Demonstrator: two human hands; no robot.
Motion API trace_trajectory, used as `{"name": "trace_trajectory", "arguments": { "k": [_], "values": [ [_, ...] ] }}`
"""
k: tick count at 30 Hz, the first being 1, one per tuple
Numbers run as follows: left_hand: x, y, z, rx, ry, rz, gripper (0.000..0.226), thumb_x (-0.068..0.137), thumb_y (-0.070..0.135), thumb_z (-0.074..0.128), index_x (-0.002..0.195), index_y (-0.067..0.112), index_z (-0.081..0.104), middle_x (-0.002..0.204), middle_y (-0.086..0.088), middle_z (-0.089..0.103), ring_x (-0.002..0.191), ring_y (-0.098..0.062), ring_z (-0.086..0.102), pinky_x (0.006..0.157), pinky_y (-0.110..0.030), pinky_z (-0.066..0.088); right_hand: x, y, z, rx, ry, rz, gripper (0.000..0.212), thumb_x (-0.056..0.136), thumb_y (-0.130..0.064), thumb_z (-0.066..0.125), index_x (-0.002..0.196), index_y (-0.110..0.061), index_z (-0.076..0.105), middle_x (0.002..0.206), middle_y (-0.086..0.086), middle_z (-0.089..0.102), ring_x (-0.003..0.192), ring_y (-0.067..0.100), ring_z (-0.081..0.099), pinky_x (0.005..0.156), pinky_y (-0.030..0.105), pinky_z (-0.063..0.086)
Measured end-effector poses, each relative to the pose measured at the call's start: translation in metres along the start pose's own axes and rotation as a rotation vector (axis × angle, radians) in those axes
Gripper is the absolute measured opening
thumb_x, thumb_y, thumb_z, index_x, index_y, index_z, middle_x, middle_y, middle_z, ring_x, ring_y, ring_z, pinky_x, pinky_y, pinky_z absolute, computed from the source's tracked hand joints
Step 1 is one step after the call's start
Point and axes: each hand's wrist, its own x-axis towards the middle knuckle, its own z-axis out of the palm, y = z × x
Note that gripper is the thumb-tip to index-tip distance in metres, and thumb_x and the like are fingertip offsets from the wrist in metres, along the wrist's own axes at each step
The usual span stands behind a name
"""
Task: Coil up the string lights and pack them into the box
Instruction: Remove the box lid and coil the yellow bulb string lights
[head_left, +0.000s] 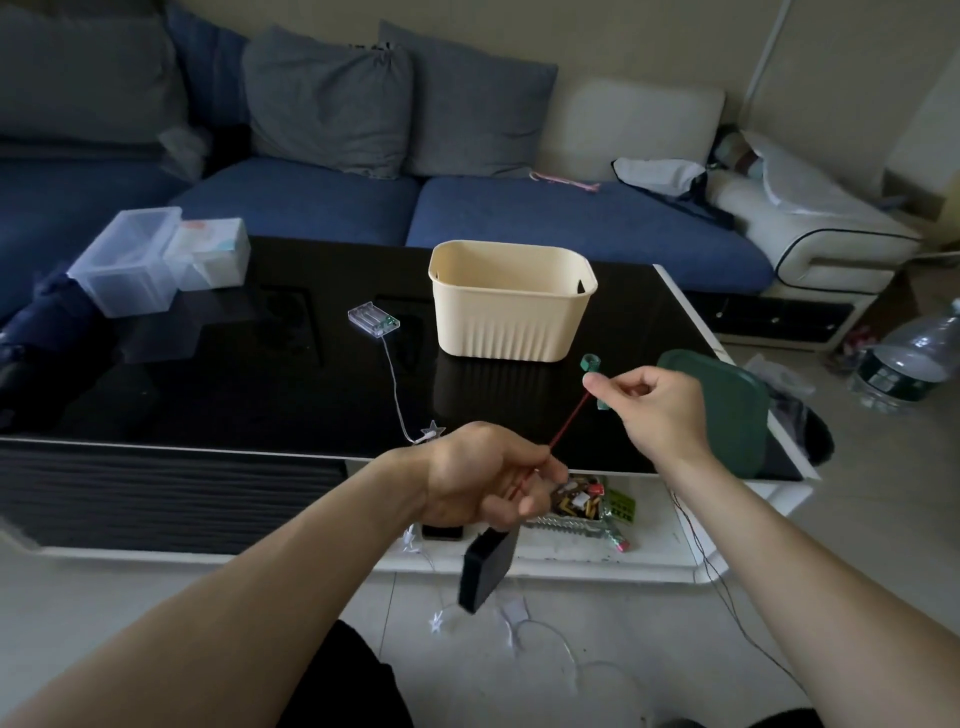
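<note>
A clear battery case (373, 321) lies on the black table (208, 384), and its thin wire (395, 395) runs to a star light (431, 431) at the table's front edge. More star lights (511, 618) on the same wire trail on the floor below. The cream box (511, 301) stands open behind. My left hand (483, 478) pinches one end of a taut red cord (569, 418). My right hand (649, 405) grips the cord's other end together with a small green spool (590, 364).
A dark green lid (722, 410) lies at the table's right front. Clear plastic containers (140, 260) sit at the back left. A black block (488, 569) hangs below my left hand. Snack packets (587, 506) fill the lower shelf. A blue sofa stands behind, a water bottle (909, 364) on the floor.
</note>
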Motion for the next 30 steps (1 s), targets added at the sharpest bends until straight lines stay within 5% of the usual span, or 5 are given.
{"name": "trace_trajectory", "arguments": {
  "k": [12, 16, 21, 27, 30],
  "values": [
    [-0.001, 0.01, 0.0, -0.498, 0.23, 0.46, 0.041, 0.106, 0.02, 0.029, 0.139, 0.001, 0.044, 0.057, -0.001, 0.049, 0.041, -0.01, 0.037, 0.044, -0.022, 0.036, -0.021, -0.001, -0.007, -0.203, -0.642, -0.051, 0.031, 0.097, -0.043, 0.06, 0.078, -0.024, 0.076, 0.061, -0.006, 0.064, 0.058, 0.008, 0.058, 0.065, 0.032, 0.045],
    [-0.003, 0.011, 0.0, -0.63, 0.28, 0.457, 0.039, 0.105, 0.029, 0.036, 0.131, 0.001, 0.041, 0.101, -0.024, 0.071, 0.086, -0.035, 0.072, 0.077, -0.041, 0.059, -0.041, -0.021, -0.001, -0.379, -0.852, -0.159, 0.02, 0.098, -0.036, 0.062, 0.087, -0.025, 0.075, 0.07, -0.008, 0.067, 0.059, 0.0, 0.057, 0.059, 0.018, 0.042],
    [0.006, 0.011, -0.002, -0.604, 0.356, 0.44, 0.056, 0.1, 0.03, 0.046, 0.145, 0.001, 0.03, 0.13, -0.027, 0.058, 0.118, -0.038, 0.061, 0.109, -0.051, 0.042, -0.057, -0.049, -0.004, -0.445, -0.889, -0.314, 0.014, 0.096, -0.031, 0.065, 0.082, -0.025, 0.064, 0.067, -0.009, 0.059, 0.058, 0.003, 0.053, 0.055, 0.019, 0.04],
    [0.016, -0.004, 0.014, -0.176, 0.072, 0.13, 0.055, 0.102, 0.05, 0.031, 0.118, 0.005, 0.057, 0.111, -0.016, 0.065, 0.097, -0.038, 0.063, 0.093, -0.051, 0.053, -0.047, -0.055, -0.015, -0.371, -0.75, -0.429, 0.005, 0.09, -0.026, 0.074, 0.09, -0.021, 0.074, 0.076, -0.009, 0.067, 0.068, 0.008, 0.063, 0.065, 0.036, 0.053],
    [0.023, -0.007, 0.019, -0.055, 0.028, 0.127, 0.062, 0.101, 0.061, 0.016, 0.113, 0.015, 0.056, 0.085, -0.012, 0.063, 0.047, -0.016, 0.051, 0.044, -0.021, 0.035, -0.036, -0.049, -0.017, -0.3, -0.714, -0.372, 0.019, 0.078, -0.026, 0.087, 0.078, -0.022, 0.068, 0.068, -0.007, 0.068, 0.058, 0.006, 0.065, 0.056, 0.028, 0.051]
  ]
}}
